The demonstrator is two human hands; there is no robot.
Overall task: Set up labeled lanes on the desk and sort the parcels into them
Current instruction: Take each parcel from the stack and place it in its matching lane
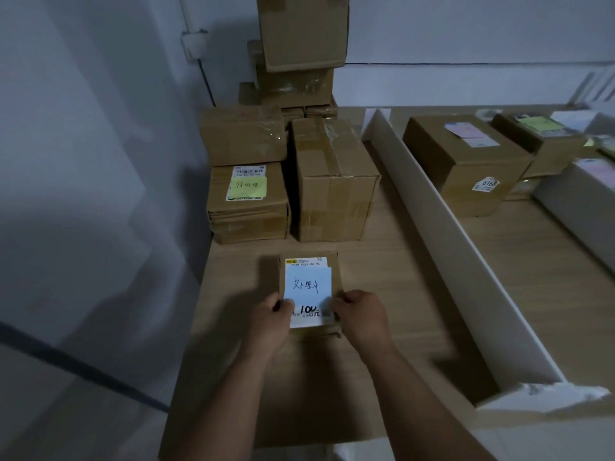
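A small cardboard parcel [336, 272] lies on the wooden desk [416, 261] in front of me, its white shipping label partly covered by a light blue handwritten note [307, 282]. My left hand [271, 319] pinches the note's lower left corner. My right hand [361, 316] pinches its lower right edge. Both hands rest over the parcel's near end. Behind it stands a parcel stack with a yellow-green handwritten note [247, 188] on top.
A taller taped box [332, 184] stands right of the stack, with more boxes [299, 34] piled against the wall. A long white divider [442, 237] runs diagonally across the desk. Beyond it sit labeled parcels [462, 161] and a second white divider [579, 207].
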